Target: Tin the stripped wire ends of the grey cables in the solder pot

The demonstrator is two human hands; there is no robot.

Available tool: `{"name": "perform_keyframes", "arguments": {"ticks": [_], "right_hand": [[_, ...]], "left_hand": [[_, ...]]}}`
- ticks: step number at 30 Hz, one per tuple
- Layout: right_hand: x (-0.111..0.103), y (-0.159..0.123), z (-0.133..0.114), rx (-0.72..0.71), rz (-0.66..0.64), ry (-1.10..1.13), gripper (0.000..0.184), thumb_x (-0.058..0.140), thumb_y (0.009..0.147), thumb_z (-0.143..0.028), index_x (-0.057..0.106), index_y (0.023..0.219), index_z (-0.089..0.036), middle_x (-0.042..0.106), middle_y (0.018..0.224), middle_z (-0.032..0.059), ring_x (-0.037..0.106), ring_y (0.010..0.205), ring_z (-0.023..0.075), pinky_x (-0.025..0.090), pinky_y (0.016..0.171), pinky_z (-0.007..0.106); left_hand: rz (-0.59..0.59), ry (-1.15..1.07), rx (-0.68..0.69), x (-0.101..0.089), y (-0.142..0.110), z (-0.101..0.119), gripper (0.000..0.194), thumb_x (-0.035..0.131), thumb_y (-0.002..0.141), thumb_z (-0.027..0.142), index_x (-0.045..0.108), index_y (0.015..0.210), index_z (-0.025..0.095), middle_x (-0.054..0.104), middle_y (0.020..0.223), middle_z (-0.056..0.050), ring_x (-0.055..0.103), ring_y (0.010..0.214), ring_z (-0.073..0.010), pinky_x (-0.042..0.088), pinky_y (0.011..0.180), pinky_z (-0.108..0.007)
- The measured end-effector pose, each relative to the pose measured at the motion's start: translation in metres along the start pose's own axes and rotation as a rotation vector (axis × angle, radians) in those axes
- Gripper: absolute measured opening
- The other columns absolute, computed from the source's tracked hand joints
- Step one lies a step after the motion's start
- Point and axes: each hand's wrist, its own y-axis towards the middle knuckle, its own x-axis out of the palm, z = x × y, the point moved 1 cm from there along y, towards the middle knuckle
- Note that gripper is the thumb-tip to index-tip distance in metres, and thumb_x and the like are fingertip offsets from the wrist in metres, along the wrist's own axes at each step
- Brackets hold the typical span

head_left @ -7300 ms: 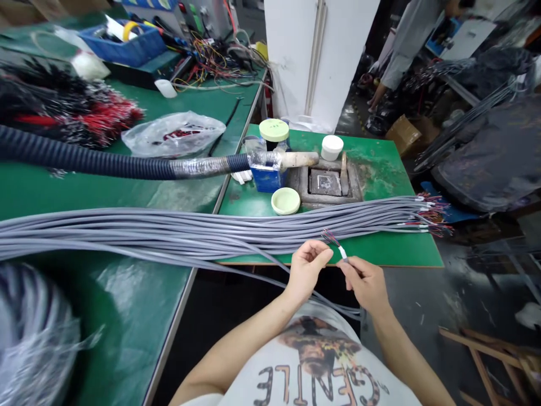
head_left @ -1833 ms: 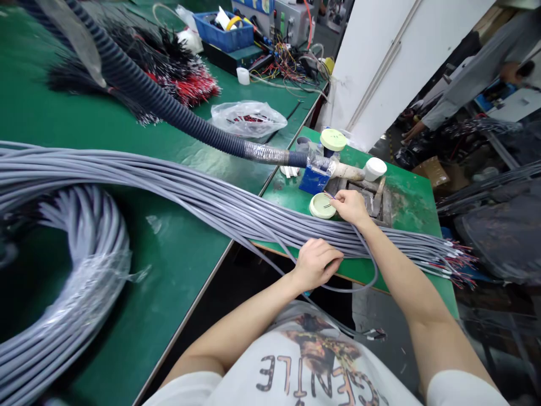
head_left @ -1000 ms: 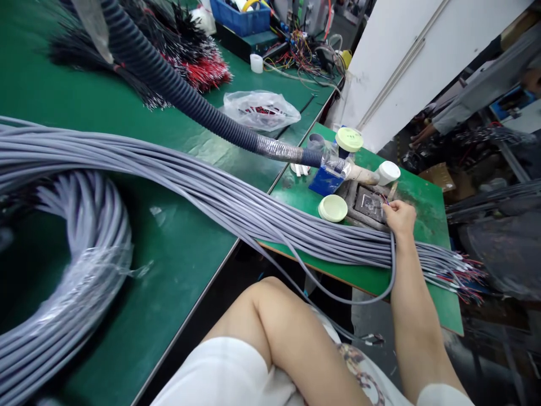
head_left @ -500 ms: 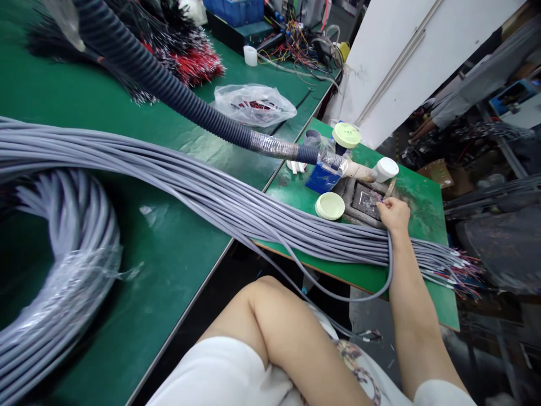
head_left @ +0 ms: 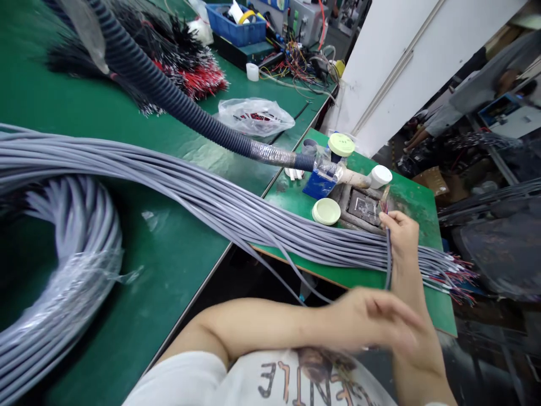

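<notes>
My right hand [head_left: 403, 232] pinches a grey cable [head_left: 388, 262] close to its end, and thin coloured wires stick up from the fingertips. These wires are beside a square solder pot [head_left: 364, 206] with a shiny dark surface. Below, my left hand [head_left: 376, 318] is smeared by motion as it crosses in front of my right forearm; its fingers cannot be made out clearly. A long bundle of grey cables [head_left: 253, 208] runs across the bench under my right wrist. At its right end the stripped coloured wires [head_left: 460, 276] fan out.
A ribbed hose [head_left: 203, 121] hangs over the bench, its nozzle near the pot. Around it stand a pale green lid [head_left: 326, 211], a white cup [head_left: 380, 176], a lidded jar [head_left: 341, 145] and a blue box [head_left: 319, 185]. A wrapped cable coil [head_left: 76, 270] lies left.
My right hand has drawn back from the pot with the cable's wire end now pointing up. My left arm has swung up into view, its hand moving right across the right forearm.
</notes>
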Motion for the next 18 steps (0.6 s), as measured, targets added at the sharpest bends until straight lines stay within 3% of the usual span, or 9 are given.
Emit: {"name": "perform_keyframes", "arguments": {"ticks": [2, 4, 7, 13, 16, 18], "right_hand": [[0.001, -0.033, -0.019, 0.024, -0.048, 0.197, 0.022, 0.069, 0.071, -0.034, 0.057, 0.063, -0.017, 0.049, 0.053, -0.0045, 0.043, 0.051, 0.01, 0.035, 0.053, 0.024], [0.007, -0.064, -0.035, 0.062, -0.091, 0.316, 0.022, 0.069, 0.073, -0.031, 0.056, 0.062, -0.018, 0.049, 0.054, -0.0045, 0.043, 0.052, 0.0097, 0.036, 0.054, 0.024], [0.02, -0.098, -0.051, 0.127, -0.153, 0.421, 0.021, 0.07, 0.074, -0.031, 0.055, 0.062, -0.019, 0.049, 0.055, -0.0041, 0.045, 0.052, 0.0103, 0.037, 0.052, 0.024], [0.029, -0.127, -0.054, 0.177, -0.258, 0.517, 0.015, 0.066, 0.078, -0.033, 0.061, 0.073, -0.02, 0.055, 0.058, -0.0032, 0.05, 0.053, 0.0113, 0.042, 0.054, 0.025], [0.025, -0.141, -0.05, 0.21, -0.333, 0.54, 0.024, 0.059, 0.084, -0.035, 0.064, 0.102, -0.022, 0.057, 0.059, -0.0027, 0.047, 0.048, 0.0101, 0.037, 0.047, 0.023], [0.021, -0.151, -0.046, 0.251, -0.35, 0.585, 0.033, 0.057, 0.085, -0.036, 0.059, 0.115, -0.023, 0.056, 0.057, -0.0034, 0.044, 0.044, 0.0097, 0.033, 0.042, 0.022]], "left_hand": [[0.435, -0.05, 0.127, -0.043, 0.01, 0.008, 0.029, 0.078, 0.067, 0.03, 0.069, 0.091, 0.016, 0.063, 0.073, 0.0, 0.057, 0.063, -0.0085, 0.048, 0.063, -0.022], [0.649, -0.099, 0.232, -0.069, 0.015, 0.012, 0.029, 0.076, 0.07, 0.026, 0.067, 0.096, 0.015, 0.063, 0.075, 0.0, 0.057, 0.065, -0.0079, 0.048, 0.065, -0.021], [0.696, -0.172, 0.324, -0.08, 0.016, 0.01, 0.032, 0.076, 0.069, 0.026, 0.065, 0.098, 0.016, 0.063, 0.077, 0.0, 0.059, 0.064, -0.0082, 0.046, 0.063, -0.021], [0.712, -0.074, 0.462, -0.073, 0.017, 0.009, 0.02, 0.075, 0.071, 0.03, 0.063, 0.078, 0.016, 0.061, 0.066, 0.003, 0.054, 0.056, -0.007, 0.045, 0.059, -0.022], [0.815, 0.277, 0.627, -0.079, 0.009, 0.017, 0.016, 0.072, 0.075, 0.032, 0.065, 0.079, 0.018, 0.062, 0.072, 0.0, 0.057, 0.063, -0.0104, 0.046, 0.061, -0.025], [0.771, 0.67, 0.78, -0.083, 0.003, 0.021, 0.011, 0.07, 0.076, 0.03, 0.069, 0.081, 0.02, 0.065, 0.075, -0.002, 0.059, 0.07, -0.013, 0.048, 0.065, -0.027]]}}
